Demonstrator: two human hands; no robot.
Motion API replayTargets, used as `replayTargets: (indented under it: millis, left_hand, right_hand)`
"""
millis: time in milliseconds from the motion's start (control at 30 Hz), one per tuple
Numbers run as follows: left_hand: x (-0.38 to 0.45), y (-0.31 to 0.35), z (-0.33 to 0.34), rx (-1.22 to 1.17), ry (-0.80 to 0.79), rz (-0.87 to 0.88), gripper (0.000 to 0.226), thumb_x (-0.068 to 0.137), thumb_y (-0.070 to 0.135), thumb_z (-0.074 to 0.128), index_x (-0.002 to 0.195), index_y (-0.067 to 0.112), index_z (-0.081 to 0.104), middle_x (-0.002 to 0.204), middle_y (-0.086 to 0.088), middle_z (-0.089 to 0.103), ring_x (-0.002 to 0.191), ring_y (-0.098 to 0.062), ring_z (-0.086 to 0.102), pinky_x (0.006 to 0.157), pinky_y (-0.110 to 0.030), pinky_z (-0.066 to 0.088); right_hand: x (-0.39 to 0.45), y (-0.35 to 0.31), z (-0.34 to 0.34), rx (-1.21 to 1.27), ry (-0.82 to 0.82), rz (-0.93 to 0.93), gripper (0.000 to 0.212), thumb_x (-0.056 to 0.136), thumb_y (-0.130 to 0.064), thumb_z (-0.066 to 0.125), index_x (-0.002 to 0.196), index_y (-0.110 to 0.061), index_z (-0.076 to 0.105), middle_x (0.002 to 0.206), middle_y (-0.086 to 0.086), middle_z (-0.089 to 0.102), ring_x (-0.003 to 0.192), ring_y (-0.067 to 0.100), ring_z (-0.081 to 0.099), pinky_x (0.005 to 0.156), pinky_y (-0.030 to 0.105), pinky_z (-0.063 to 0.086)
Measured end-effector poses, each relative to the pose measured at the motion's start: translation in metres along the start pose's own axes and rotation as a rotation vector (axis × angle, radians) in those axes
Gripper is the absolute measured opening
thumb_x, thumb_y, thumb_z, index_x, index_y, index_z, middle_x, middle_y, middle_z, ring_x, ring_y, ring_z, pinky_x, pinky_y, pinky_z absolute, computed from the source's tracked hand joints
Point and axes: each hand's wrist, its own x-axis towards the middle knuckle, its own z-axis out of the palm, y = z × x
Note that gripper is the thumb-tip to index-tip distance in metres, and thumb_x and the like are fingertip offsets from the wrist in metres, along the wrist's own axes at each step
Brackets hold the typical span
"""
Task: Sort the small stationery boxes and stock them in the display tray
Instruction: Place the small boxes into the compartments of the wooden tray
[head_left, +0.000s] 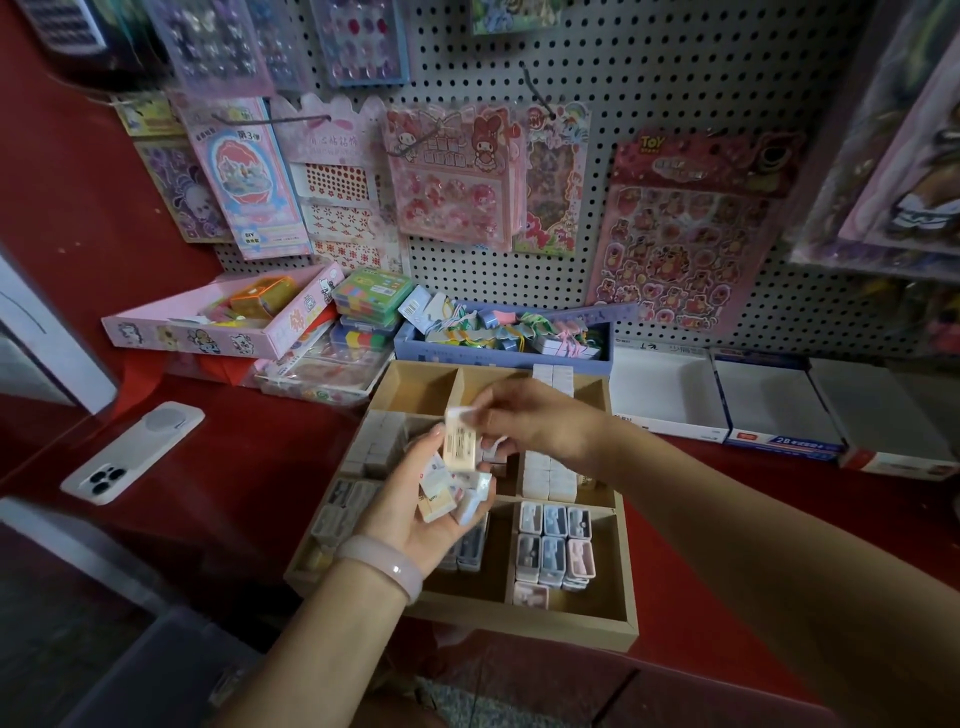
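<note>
A wooden display tray (626, 561) with several compartments lies on the red counter. Rows of small pastel boxes (553, 551) fill its near right compartment, and white boxes (548, 475) stand in the one behind. Above the tray's middle, my left hand (415, 509) is cupped palm up and holds several small stationery boxes (441, 493). My right hand (524, 415) reaches in from the right and pinches one cream box (460, 441) upright, just over the left hand's bunch.
A white phone (130, 452) lies face down at the left. Behind the tray stand a blue box of tagged items (498, 343), a pink box (218, 322) and empty white cartons (769, 400). Sticker packs hang on the pegboard (623, 83).
</note>
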Motion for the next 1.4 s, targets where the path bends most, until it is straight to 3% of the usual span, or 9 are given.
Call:
replayTargets:
  millis: [100, 167, 267, 367, 533, 700, 867, 1233, 1400]
  left_hand:
    - [-0.001, 0.008, -0.008, -0.105, 0.087, 0.015, 0.021, 0.088, 0.027, 0.060, 0.089, 0.006, 0.056, 0.085, -0.012, 0.057, 0.077, -0.023, 0.057, 0.076, -0.038, 0.050]
    - [-0.001, 0.016, -0.016, -0.146, 0.130, 0.041, 0.021, 0.090, 0.027, 0.058, 0.086, 0.007, 0.054, 0.083, -0.010, 0.055, 0.076, -0.022, 0.057, 0.068, -0.035, 0.055]
    - [-0.002, 0.023, -0.025, -0.186, 0.140, 0.068, 0.023, 0.092, 0.029, 0.056, 0.085, 0.007, 0.055, 0.084, -0.009, 0.055, 0.077, -0.021, 0.056, 0.062, -0.034, 0.055]
    - [-0.006, 0.025, -0.027, -0.222, 0.117, 0.082, 0.023, 0.092, 0.028, 0.055, 0.084, 0.007, 0.056, 0.080, -0.009, 0.057, 0.075, -0.020, 0.056, 0.061, -0.032, 0.055]
    - [-0.009, 0.028, -0.033, -0.273, 0.087, 0.082, 0.024, 0.089, 0.028, 0.058, 0.087, 0.005, 0.058, 0.081, -0.012, 0.059, 0.066, -0.019, 0.061, 0.062, -0.032, 0.057]
    - [-0.010, 0.026, -0.031, -0.274, 0.106, 0.078, 0.023, 0.089, 0.029, 0.059, 0.088, 0.006, 0.058, 0.084, -0.010, 0.059, 0.076, -0.020, 0.059, 0.063, -0.034, 0.057]
    - [-0.008, 0.015, -0.020, -0.215, 0.082, 0.048, 0.027, 0.087, 0.031, 0.061, 0.100, 0.007, 0.059, 0.083, -0.010, 0.060, 0.072, -0.020, 0.062, 0.058, -0.033, 0.058]
    - [-0.012, 0.004, -0.010, -0.218, 0.063, 0.021, 0.026, 0.087, 0.029, 0.062, 0.101, 0.007, 0.058, 0.094, -0.012, 0.059, 0.066, -0.021, 0.067, 0.067, -0.041, 0.059]
    - [-0.015, -0.002, -0.007, -0.201, 0.079, 0.015, 0.024, 0.087, 0.029, 0.061, 0.095, 0.006, 0.057, 0.096, -0.013, 0.060, 0.079, -0.021, 0.063, 0.071, -0.037, 0.057]
  right_hand:
    - [0.007, -0.001, -0.011, 0.167, 0.276, 0.064, 0.007, 0.092, -0.010, 0.056, 0.088, -0.006, 0.053, 0.082, 0.011, 0.065, 0.066, 0.013, 0.064, 0.063, 0.019, 0.056]
    - [0.011, 0.006, -0.019, -0.061, 0.356, 0.067, 0.011, 0.092, -0.016, 0.058, 0.093, -0.007, 0.052, 0.087, 0.012, 0.068, 0.072, 0.018, 0.068, 0.069, 0.028, 0.058]
    - [0.010, 0.023, -0.019, -0.659, 0.259, 0.041, 0.013, 0.092, -0.023, 0.057, 0.100, -0.013, 0.055, 0.090, 0.001, 0.064, 0.082, 0.020, 0.064, 0.072, 0.030, 0.056]
    - [0.013, 0.040, -0.007, -0.912, 0.170, 0.060, 0.018, 0.091, -0.021, 0.056, 0.108, -0.014, 0.055, 0.106, 0.007, 0.064, 0.091, 0.022, 0.061, 0.075, 0.031, 0.054]
    - [0.009, 0.040, -0.012, -0.748, 0.254, 0.003, 0.018, 0.093, -0.021, 0.056, 0.108, -0.012, 0.057, 0.107, 0.004, 0.063, 0.095, 0.018, 0.060, 0.083, 0.028, 0.052]
    - [-0.013, 0.026, -0.064, -0.479, 0.425, 0.057, 0.008, 0.092, -0.014, 0.057, 0.099, -0.010, 0.059, 0.087, 0.002, 0.064, 0.074, 0.014, 0.058, 0.060, 0.019, 0.047]
    - [-0.049, 0.043, -0.080, -0.837, 0.302, 0.149, 0.014, 0.092, -0.013, 0.056, 0.106, -0.010, 0.059, 0.097, 0.000, 0.061, 0.086, 0.013, 0.057, 0.066, 0.014, 0.044]
    - [-0.051, 0.089, -0.039, -0.990, 0.424, -0.020, 0.006, 0.088, -0.011, 0.058, 0.089, -0.006, 0.054, 0.097, 0.006, 0.050, 0.081, 0.030, 0.056, 0.067, 0.041, 0.048]
    - [-0.053, 0.095, -0.037, -1.010, 0.426, 0.007, 0.015, 0.084, -0.006, 0.057, 0.097, -0.009, 0.048, 0.104, 0.008, 0.051, 0.094, 0.030, 0.051, 0.071, 0.034, 0.042]
